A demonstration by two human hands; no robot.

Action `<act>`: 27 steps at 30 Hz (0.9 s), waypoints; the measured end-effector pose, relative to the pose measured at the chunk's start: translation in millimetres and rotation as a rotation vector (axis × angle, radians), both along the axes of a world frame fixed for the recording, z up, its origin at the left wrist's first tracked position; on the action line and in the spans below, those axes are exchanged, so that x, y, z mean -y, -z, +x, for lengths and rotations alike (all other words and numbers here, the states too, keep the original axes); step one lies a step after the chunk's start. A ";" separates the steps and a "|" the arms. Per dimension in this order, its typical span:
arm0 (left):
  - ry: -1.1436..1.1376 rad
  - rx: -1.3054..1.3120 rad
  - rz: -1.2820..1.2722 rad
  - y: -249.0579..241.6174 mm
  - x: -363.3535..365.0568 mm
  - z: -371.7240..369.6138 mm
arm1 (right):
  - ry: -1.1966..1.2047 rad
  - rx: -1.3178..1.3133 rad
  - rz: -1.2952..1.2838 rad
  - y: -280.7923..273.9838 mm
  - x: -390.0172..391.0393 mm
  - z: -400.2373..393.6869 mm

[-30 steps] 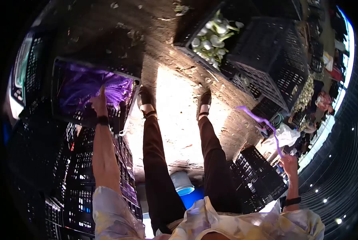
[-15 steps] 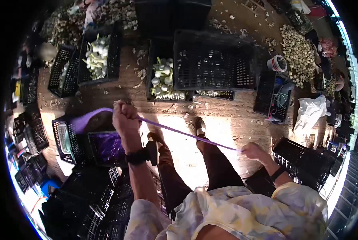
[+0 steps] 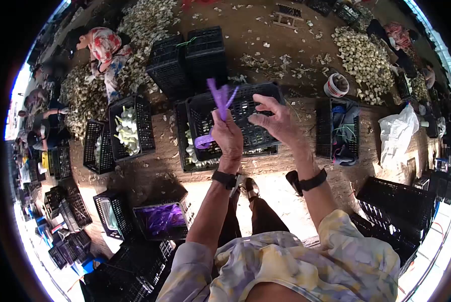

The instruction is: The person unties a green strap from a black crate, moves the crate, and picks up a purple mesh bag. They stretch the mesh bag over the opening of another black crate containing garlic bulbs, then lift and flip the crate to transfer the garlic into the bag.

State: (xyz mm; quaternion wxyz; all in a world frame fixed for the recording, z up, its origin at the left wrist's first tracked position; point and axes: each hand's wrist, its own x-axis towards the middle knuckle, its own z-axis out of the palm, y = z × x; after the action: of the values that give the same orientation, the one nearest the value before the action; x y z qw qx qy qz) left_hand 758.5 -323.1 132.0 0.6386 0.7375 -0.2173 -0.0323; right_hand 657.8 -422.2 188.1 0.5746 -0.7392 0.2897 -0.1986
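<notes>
My left hand [image 3: 227,136] is closed around a bunched purple strip [image 3: 220,98]. Its loose ends stick up above the fist, and a loop hangs out at the left. My right hand [image 3: 281,123] is beside it with the fingers spread and nothing between them. Both hands are over a black plastic crate [image 3: 263,90], whose perforated floor shows behind them. That crate rests on a lower crate [image 3: 181,151] holding garlic bulbs [image 3: 190,143], partly covered. At lower left, more purple strips [image 3: 160,217] fill another black crate.
Stacked black crates [image 3: 185,63] tied with green stand behind. A garlic crate [image 3: 145,126] is at the left. Garlic heaps [image 3: 364,60] lie on the ground, with a white bucket [image 3: 336,85] nearby. A person [image 3: 104,50] in red-patterned clothing bends over a heap at left.
The purple strip was stretched between both hands; now it is bunched in my left hand. My right hand has let go and opened. Both hands have moved forward over the crate.
</notes>
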 end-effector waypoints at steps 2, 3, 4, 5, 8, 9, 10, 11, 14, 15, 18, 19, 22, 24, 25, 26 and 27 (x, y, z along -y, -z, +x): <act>0.144 -0.033 -0.008 7.7 16.3 -13.9 | 0.054 0.059 -0.085 -9.0 -8.6 12.8; 0.159 0.096 0.030 18.8 25.0 -17.5 | 0.109 0.083 -0.172 -5.6 -10.1 18.0; 0.209 0.089 0.100 33.8 33.3 -19.4 | 0.160 -0.032 -0.241 8.2 -1.9 21.6; 0.252 0.077 0.181 44.0 34.2 -23.0 | 0.205 -0.152 -0.298 20.1 3.8 21.1; 0.327 0.173 0.335 39.5 25.9 -18.1 | 0.244 -0.183 -0.372 11.1 10.3 29.8; 0.306 0.314 0.466 37.3 20.6 -17.0 | 0.230 -0.169 -0.483 13.6 14.4 30.4; 0.360 0.185 0.467 36.2 10.4 -2.7 | 0.205 -0.132 -0.631 12.6 16.1 32.0; 0.339 -0.051 0.393 34.8 -0.7 14.4 | 0.203 -0.138 -0.628 10.8 16.7 30.3; 0.505 -0.940 0.041 -37.0 -18.0 44.5 | -0.046 -0.245 -0.745 2.9 15.8 40.8; 0.514 -1.036 -0.024 -45.9 -15.9 46.1 | -0.071 -0.226 -0.729 2.6 14.6 45.1; 0.494 -1.025 -0.115 -59.8 2.1 50.3 | -0.189 -0.127 -0.842 8.1 17.4 46.9; 0.438 -1.042 -0.125 -51.4 8.6 49.9 | -0.216 -0.111 -0.832 11.0 23.7 43.3; 0.277 -0.952 -0.234 -41.8 31.6 38.4 | -0.276 0.094 -0.464 23.6 55.4 29.8; 0.155 -0.882 -0.202 -54.7 53.1 18.2 | -0.353 0.097 0.186 23.3 84.0 9.8; 0.135 -0.877 -0.190 -55.7 63.4 7.2 | -0.377 0.073 0.816 17.4 100.0 2.3; 0.114 -0.863 -0.185 -55.5 75.0 -3.9 | -0.385 0.076 1.040 10.7 118.9 -3.7; 0.096 -0.852 -0.189 -59.7 88.6 -14.4 | -0.391 0.072 1.045 5.2 134.2 -7.2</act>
State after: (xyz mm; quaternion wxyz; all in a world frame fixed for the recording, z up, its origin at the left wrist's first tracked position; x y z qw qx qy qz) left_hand 744.1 -411.6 191.7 0.7337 0.5856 0.0295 -0.3434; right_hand 650.6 -556.5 182.8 0.9003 -0.3890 0.1872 0.0565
